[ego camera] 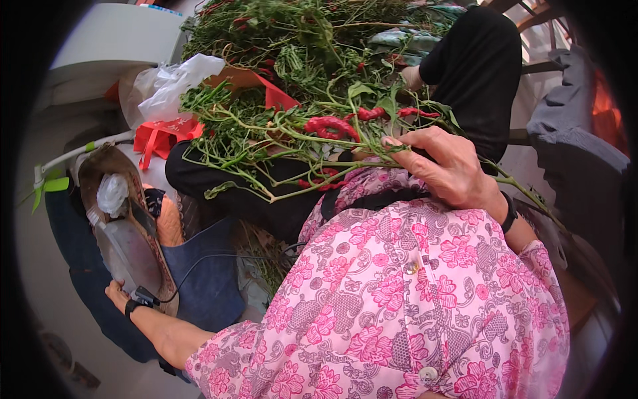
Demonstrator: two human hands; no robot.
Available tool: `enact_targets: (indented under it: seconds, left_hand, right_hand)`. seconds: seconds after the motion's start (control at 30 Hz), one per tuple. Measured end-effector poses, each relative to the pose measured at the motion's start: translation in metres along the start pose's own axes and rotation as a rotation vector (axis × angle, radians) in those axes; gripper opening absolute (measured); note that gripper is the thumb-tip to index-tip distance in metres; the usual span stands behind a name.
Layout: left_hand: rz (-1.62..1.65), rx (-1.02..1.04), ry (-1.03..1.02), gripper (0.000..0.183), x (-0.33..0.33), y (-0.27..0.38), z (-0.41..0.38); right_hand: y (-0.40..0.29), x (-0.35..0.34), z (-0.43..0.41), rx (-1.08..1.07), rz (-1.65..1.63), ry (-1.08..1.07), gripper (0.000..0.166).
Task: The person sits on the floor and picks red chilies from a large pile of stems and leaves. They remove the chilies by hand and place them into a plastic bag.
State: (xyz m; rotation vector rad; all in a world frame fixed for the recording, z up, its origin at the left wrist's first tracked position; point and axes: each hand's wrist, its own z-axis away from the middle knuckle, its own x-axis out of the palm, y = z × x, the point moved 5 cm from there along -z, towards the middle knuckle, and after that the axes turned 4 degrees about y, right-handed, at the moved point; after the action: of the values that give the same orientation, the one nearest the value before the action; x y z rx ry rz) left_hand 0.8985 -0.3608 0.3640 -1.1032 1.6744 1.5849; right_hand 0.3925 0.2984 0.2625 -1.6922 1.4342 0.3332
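Observation:
A cut chili plant (271, 130) with green stems and wrinkled red chilies (331, 125) lies across the lap. My right hand (441, 162) rests on its stems, thumb and index finger closed around them near the chilies. Out to the left, my left hand (118, 294) is at the edge of a long patterned basket-like container (172, 279), beside a translucent plastic container (130, 249) inside it. The left fingers are partly hidden, so whether they grip anything does not show. A crumpled clear plastic bag (112, 194) lies in the same container.
A large heap of chili plants (309, 45) lies beyond the knees, partly on patterned cloth (406, 40). A white plastic bag (179, 82) and a red bag (162, 137) are at the left, near a white curved cabinet (117, 35). Grey fabric (573, 114) hangs at the right.

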Motion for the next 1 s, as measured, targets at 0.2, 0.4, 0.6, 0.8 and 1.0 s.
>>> enact_targets:
  seconds: [0.2, 0.4, 0.6, 0.8, 1.0]
  left_hand:
    - [-0.625, 0.212, 0.284, 0.022, 0.005, 0.077, 0.015]
    - [0.299, 0.827, -0.058, 0.017, 0.071, 0.271, 0.289]
    - [0.442, 1.602, -0.863, 0.029, 0.146, 0.341, 0.49]
    - [0.286, 1.681, -1.006, 0.022, 0.197, 0.335, 0.514]
    - [0.461, 1.271, -1.196, 0.012, 0.219, 0.326, 0.506]
  right_hand:
    - [-0.005, 0.003, 0.004, -0.03, 0.03, 0.001, 0.035]
    - [-0.009, 0.009, 0.004, -0.026, -0.023, -0.018, 0.036]
    - [-0.006, 0.009, 0.007, -0.02, -0.006, -0.051, 0.04]
    - [-0.008, 0.01, 0.007, -0.055, -0.039, -0.057, 0.039]
    - [-0.005, 0.012, 0.011, -0.046, -0.039, -0.024, 0.036]
